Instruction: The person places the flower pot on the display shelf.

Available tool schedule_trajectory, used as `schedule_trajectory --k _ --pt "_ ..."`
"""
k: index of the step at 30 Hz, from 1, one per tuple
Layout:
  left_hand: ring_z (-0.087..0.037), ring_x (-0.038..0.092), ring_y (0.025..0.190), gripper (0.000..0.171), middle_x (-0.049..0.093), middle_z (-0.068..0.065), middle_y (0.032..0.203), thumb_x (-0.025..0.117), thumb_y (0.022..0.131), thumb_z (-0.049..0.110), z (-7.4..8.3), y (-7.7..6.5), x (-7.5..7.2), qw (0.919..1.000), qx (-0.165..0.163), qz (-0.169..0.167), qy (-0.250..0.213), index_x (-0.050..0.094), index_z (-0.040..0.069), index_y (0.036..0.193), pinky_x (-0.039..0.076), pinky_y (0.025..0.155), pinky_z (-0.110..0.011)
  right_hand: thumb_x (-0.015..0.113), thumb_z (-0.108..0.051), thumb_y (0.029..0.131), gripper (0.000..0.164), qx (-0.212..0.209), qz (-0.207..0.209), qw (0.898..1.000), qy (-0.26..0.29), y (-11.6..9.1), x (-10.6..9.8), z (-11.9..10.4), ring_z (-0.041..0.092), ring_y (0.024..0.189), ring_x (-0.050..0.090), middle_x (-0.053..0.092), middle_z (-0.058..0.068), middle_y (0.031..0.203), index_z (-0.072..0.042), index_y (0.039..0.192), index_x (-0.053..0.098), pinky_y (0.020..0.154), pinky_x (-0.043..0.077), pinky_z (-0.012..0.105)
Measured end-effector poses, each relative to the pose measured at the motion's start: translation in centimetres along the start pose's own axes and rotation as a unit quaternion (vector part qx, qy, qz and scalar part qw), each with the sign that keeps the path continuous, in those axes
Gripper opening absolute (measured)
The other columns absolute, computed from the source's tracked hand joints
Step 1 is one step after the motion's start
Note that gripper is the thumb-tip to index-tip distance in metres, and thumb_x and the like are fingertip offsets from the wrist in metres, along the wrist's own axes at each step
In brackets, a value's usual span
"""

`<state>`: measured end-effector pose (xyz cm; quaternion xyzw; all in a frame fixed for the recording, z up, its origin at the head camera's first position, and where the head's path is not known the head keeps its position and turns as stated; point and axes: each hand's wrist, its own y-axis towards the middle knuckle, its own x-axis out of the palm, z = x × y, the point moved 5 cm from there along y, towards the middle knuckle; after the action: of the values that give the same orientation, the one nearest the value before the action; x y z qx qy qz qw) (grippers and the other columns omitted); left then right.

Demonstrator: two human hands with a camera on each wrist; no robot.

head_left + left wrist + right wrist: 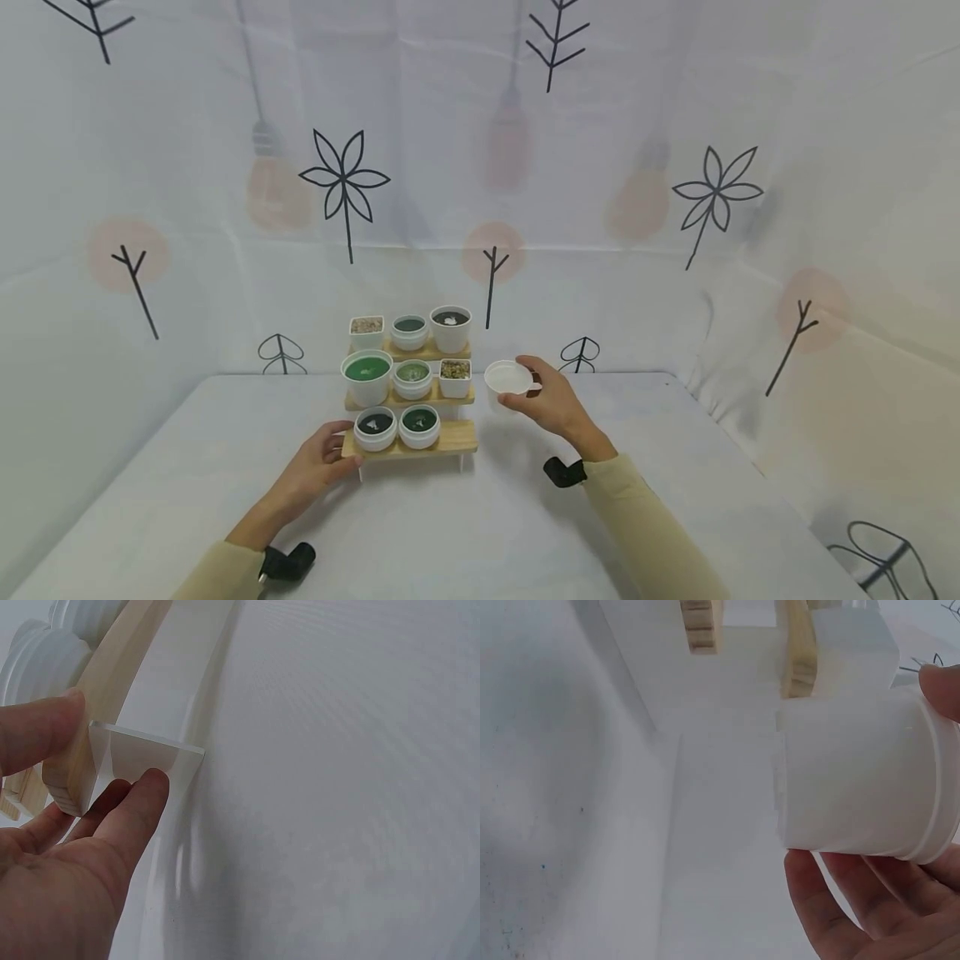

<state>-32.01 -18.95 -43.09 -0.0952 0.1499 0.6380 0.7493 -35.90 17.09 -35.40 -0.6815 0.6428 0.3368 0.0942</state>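
Note:
A three-tier wooden stand with clear supports bears white pots and cups. My left hand grips the left end of its lowest board, thumb on one face and fingers around the other side, near a clear support. To the right of the stand, my right hand holds a white plastic cup between thumb and fingers, its mouth facing up in the head view. Two round pots with dark contents, a left one and a right one, sit on the lowest board.
The middle tier carries a cup of green, a light-green round pot and a square pot of seeds. Above stand a square pot, a small round pot and a dark-filled cup. Printed cloth hangs behind.

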Motion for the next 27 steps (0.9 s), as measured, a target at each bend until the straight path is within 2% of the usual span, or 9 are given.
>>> schedule_trajectory --k 8,14,18,24,27 --pt "-0.033 0.056 0.116 0.066 0.053 -0.024 0.128 0.070 0.086 0.011 0.2 -0.1 0.1 1.0000 0.004 -0.005 -0.008 0.033 0.000 0.140 0.050 0.092 -0.038 0.077 -0.034 0.077 0.073 -0.028 -0.003 1.000 0.008 -1.3 0.5 -1.6 0.021 0.097 0.061 0.057 0.010 0.121 -0.009 0.138 0.046 0.081 0.054 0.035" --pt "-0.033 0.056 0.117 0.066 0.053 -0.023 0.128 0.070 0.086 0.012 0.1 -0.1 0.2 0.9999 0.002 -0.005 -0.010 0.033 0.001 0.139 0.050 0.092 -0.038 0.076 -0.034 0.077 0.070 -0.054 -0.001 0.999 -0.002 -2.0 1.1 -2.3 0.019 0.099 0.057 0.058 0.006 0.118 -0.009 0.136 0.048 0.085 0.053 0.042" --pt "-0.033 0.056 0.117 0.066 0.054 -0.023 0.128 0.070 0.086 0.012 0.0 0.0 0.2 1.0000 0.001 -0.004 -0.005 0.033 0.001 0.139 0.050 0.092 -0.038 0.078 -0.033 0.076 0.070 -0.064 -0.010 0.998 0.011 -2.1 1.7 -2.5 0.018 0.097 0.057 0.059 0.004 0.116 -0.008 0.135 0.049 0.084 0.053 0.039" --pt "-0.032 0.055 0.117 0.066 0.054 -0.021 0.128 0.071 0.086 0.014 -0.1 0.1 0.1 1.0000 -0.008 -0.001 -0.003 0.034 0.003 0.140 0.050 0.093 -0.039 0.080 -0.034 0.074 0.072 -0.063 -0.028 0.997 0.028 -2.2 2.9 -2.7 0.016 0.095 0.059 0.058 0.004 0.118 -0.007 0.134 0.050 0.083 0.054 0.033" --pt "-0.033 0.055 0.117 0.066 0.053 -0.022 0.129 0.071 0.086 0.013 -0.2 0.1 0.0 1.0000 -0.005 -0.004 -0.003 0.034 0.003 0.140 0.050 0.093 -0.039 0.080 -0.034 0.074 0.073 -0.058 -0.035 0.997 0.037 -2.2 3.4 -2.6 0.016 0.093 0.059 0.058 0.004 0.117 -0.007 0.134 0.050 0.083 0.054 0.036"
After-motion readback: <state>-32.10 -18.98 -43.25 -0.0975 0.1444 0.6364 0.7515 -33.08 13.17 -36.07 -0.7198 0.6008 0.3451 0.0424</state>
